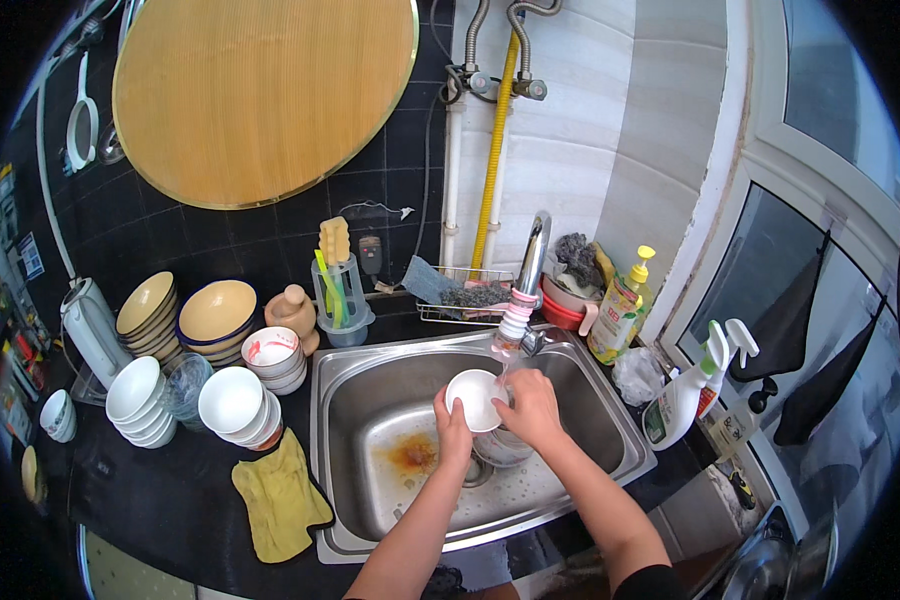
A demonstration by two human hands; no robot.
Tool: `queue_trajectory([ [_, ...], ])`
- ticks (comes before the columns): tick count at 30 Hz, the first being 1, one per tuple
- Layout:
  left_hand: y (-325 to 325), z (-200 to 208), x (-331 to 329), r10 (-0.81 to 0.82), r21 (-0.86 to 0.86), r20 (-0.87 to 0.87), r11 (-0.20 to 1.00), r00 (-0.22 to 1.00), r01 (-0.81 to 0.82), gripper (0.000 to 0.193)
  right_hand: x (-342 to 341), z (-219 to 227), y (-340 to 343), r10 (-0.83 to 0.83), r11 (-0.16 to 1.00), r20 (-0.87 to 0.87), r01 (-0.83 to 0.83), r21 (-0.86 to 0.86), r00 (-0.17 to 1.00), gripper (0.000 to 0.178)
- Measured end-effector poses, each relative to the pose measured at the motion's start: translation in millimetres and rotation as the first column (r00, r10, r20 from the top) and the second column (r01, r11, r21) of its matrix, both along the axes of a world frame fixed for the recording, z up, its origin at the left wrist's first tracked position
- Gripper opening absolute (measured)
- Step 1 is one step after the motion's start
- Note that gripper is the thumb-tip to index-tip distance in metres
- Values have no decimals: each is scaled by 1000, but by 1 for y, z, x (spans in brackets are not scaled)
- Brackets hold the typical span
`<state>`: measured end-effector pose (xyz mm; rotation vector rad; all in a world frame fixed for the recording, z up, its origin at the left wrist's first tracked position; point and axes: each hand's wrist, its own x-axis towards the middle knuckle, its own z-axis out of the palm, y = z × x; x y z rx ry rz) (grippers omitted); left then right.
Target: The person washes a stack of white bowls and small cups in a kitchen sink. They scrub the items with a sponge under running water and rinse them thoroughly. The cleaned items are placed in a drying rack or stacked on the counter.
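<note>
Over the steel sink [368,500], a small white bowl [476,400] is tilted so that its inside shows. My left hand [454,432] grips its left side, thumb over the rim. On the right side of the same bowl, my right hand [532,408] is closed at the rim with the thumb at the inner edge; its other fingers are partly hidden. Just above my right hand is the faucet [535,250], with water coming from its pink and white nozzle [515,318]. Below my hands a clear-looking bowl [507,450] sits near the drain, partly covered.
Stacks of white bowls [232,400] and cream bowls [218,310] line the counter at left. A yellow cloth [280,500] lies beside the sink. Behind it stands a wire rack [460,312]; at right are a dish soap bottle [620,310] and a spray bottle [675,405].
</note>
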<state>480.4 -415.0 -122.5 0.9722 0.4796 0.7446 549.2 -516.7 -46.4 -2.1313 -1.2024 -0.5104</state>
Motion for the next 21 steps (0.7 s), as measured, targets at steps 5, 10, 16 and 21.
queue_trajectory([
  [5,3,4,-1,185,490,-56,861,981,-134,37,15,-30,9,-116,993,-487,85,-85,866,37],
  [10,6,5,-3,199,589,-57,798,978,-128,46,22,-54,19,-150,988,-497,116,-97,855,43],
  [16,-6,-4,5,72,266,-135,963,988,-34,48,28,-79,20,29,976,-560,98,196,828,39],
  [21,3,-6,-3,186,530,-243,847,952,-30,49,3,-37,13,-188,979,-509,203,-25,840,37],
])
